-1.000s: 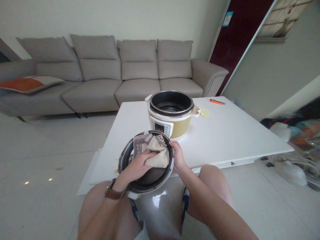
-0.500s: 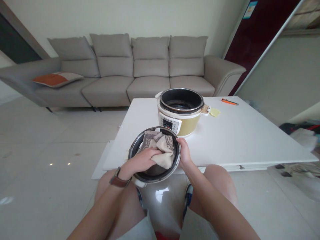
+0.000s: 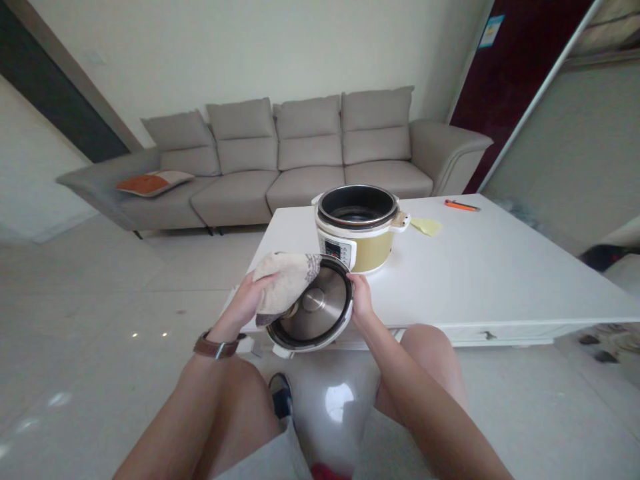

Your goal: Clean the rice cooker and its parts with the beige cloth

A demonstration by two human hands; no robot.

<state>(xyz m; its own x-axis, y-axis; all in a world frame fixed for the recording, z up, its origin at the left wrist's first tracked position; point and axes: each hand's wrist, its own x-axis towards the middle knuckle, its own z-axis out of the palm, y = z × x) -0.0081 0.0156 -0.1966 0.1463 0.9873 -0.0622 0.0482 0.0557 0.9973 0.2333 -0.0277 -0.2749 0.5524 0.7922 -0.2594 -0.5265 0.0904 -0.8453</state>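
A round cooker lid [image 3: 333, 313] is tilted above my knees, its metal inner side and black sealing ring facing me. My right hand [image 3: 361, 297] grips the lid's right rim. Bunched in my left hand [image 3: 247, 297] is a beige cloth [image 3: 285, 283] with a grey pattern, lying over the upper left part of the lid and its edge. Some of my left fingers are hidden by the cloth. Just beyond the lid, a gold and white electric pressure cooker [image 3: 374, 252] stands uncovered on the table, its dark inner pot showing.
The white table [image 3: 450, 280] spreads in front of me. On it lie a yellow cloth [image 3: 426, 227] beside the cooker and an orange utility knife [image 3: 461, 206] near the far right. A grey sofa [image 3: 310, 173] with an orange and white cushion [image 3: 154, 182] stands behind.
My left hand has moved the cloth from the middle of the lid to its left edge, uncovering the metal centre. My right hand still holds the rim. The camera view has turned slightly.
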